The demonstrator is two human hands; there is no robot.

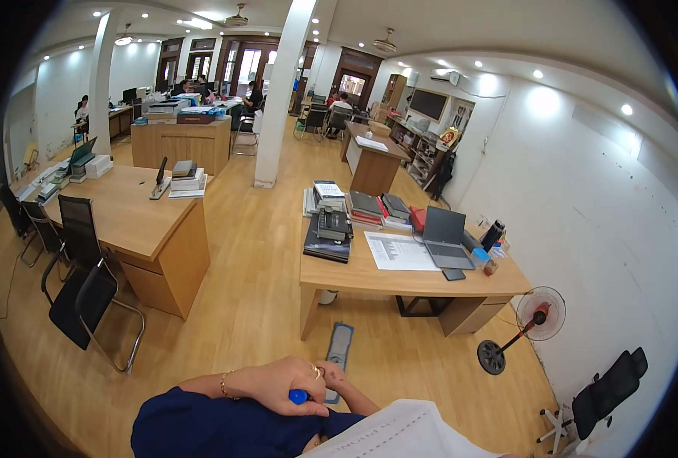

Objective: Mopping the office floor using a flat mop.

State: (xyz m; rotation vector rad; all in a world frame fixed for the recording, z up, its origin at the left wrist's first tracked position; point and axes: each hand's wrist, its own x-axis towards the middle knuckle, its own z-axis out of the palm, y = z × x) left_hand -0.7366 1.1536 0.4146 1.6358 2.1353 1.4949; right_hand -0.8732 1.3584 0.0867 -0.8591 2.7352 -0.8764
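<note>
A flat mop lies with its grey-blue pad (340, 345) on the wooden floor, just in front of me and beside the near desk's left leg. My left hand (281, 384) is closed around the top of the mop's handle, whose blue end cap (298, 396) pokes out of the fist. My right hand (334, 375) is closed too, just beyond the left one, apparently on the same handle. Most of the pole is hidden behind my hands. A bracelet circles my left wrist.
Ahead on the right stands a desk (339, 281) with a laptop (447, 233), papers and books. A standing fan (493, 356) and an office chair (610, 393) are at right. To the left are another desk (136, 200) and a black chair (83, 305). A white pillar (280, 107) rises farther back, where several people sit.
</note>
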